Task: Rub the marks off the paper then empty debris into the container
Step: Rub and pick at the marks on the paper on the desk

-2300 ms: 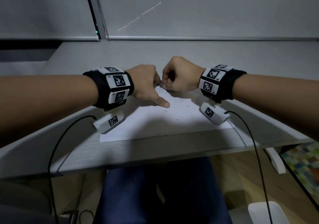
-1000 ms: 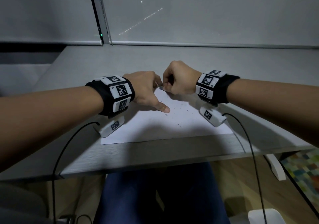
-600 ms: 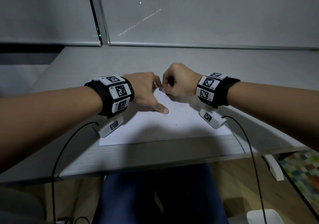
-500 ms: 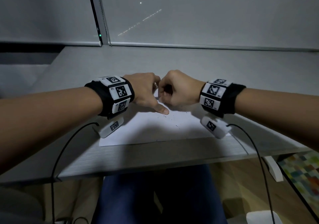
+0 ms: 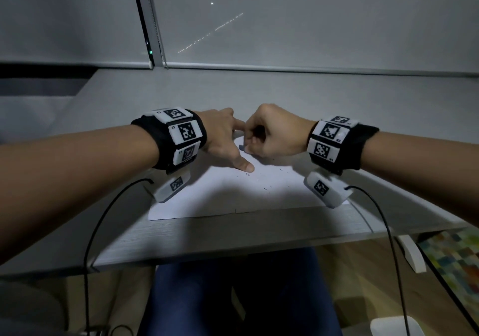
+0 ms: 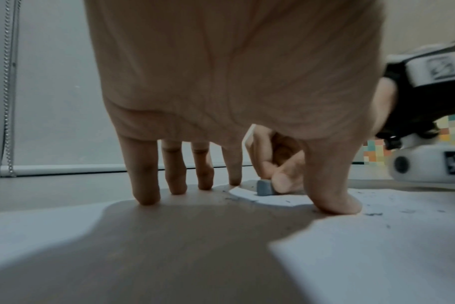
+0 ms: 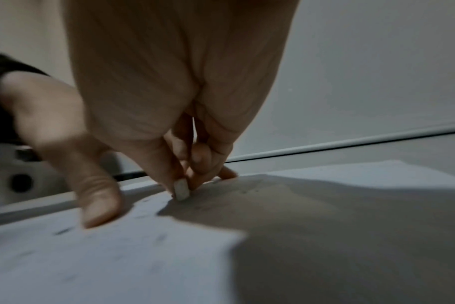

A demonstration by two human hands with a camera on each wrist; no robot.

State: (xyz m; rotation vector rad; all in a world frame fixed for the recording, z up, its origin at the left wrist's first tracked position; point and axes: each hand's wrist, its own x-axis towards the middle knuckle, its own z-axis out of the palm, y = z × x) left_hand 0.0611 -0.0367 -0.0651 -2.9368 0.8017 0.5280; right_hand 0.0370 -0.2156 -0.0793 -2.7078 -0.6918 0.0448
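Observation:
A white sheet of paper [image 5: 233,195] lies near the desk's front edge, speckled with dark eraser crumbs [image 5: 265,188]. My left hand [image 5: 223,138] is spread on it, thumb [image 6: 333,197] and straight fingertips [image 6: 146,193] pressing the sheet flat. My right hand [image 5: 269,133] is curled and pinches a small grey eraser [image 6: 264,188] against the paper near its far edge, just right of my left fingers. The same eraser [image 7: 181,189] shows pale between thumb and fingers in the right wrist view. Crumbs [image 6: 374,214] also lie beside my left thumb.
The grey desk [image 5: 285,232] runs back to a window blind [image 5: 311,25]. Black cables [image 5: 108,219] hang from both wrist cameras over the desk edge. A white container [image 5: 394,326] stands on the floor at the lower right, beside my legs.
My right hand has been moving the eraser back and forth over the paper's far part, shifting left toward my left fingers. The left hand has stayed pressed on the sheet.

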